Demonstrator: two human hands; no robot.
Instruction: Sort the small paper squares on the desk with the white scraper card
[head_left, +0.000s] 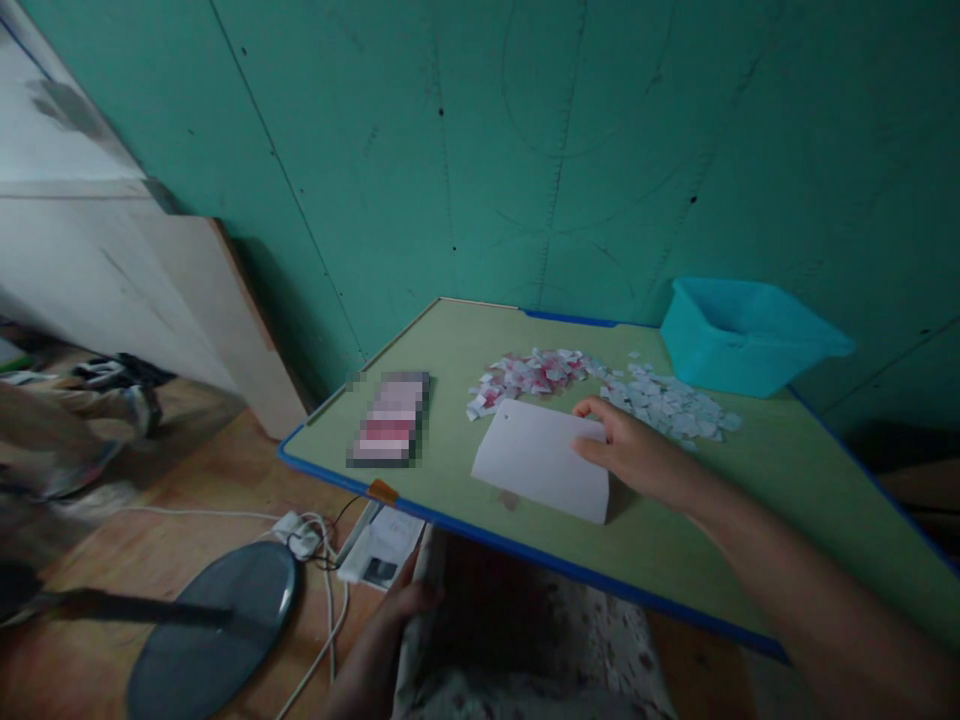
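The person's right hand (pixel 637 455) rests on the low green table with blue edging (pixel 787 480), its fingers curled over the right end of a plain white rectangular sheet of paper (pixel 540 472), thumb on top, pinching that end. The sheet lies flat near the table's front edge, about midway along it. Just behind the sheet, toward the back edge, spreads a loose scatter of small torn paper scraps, pink-and-white (pixel 529 375) on the left and plain white (pixel 671 405) on the right, the white ones reaching close to the hand. A turquoise plastic tub (pixel 742 335) stands at the table's back right corner. A blurred pink stack (pixel 390 418) lies near the left edge. The left hand (pixel 405 605) hangs below the table's front edge, against patterned fabric; whether it grips anything cannot be told.
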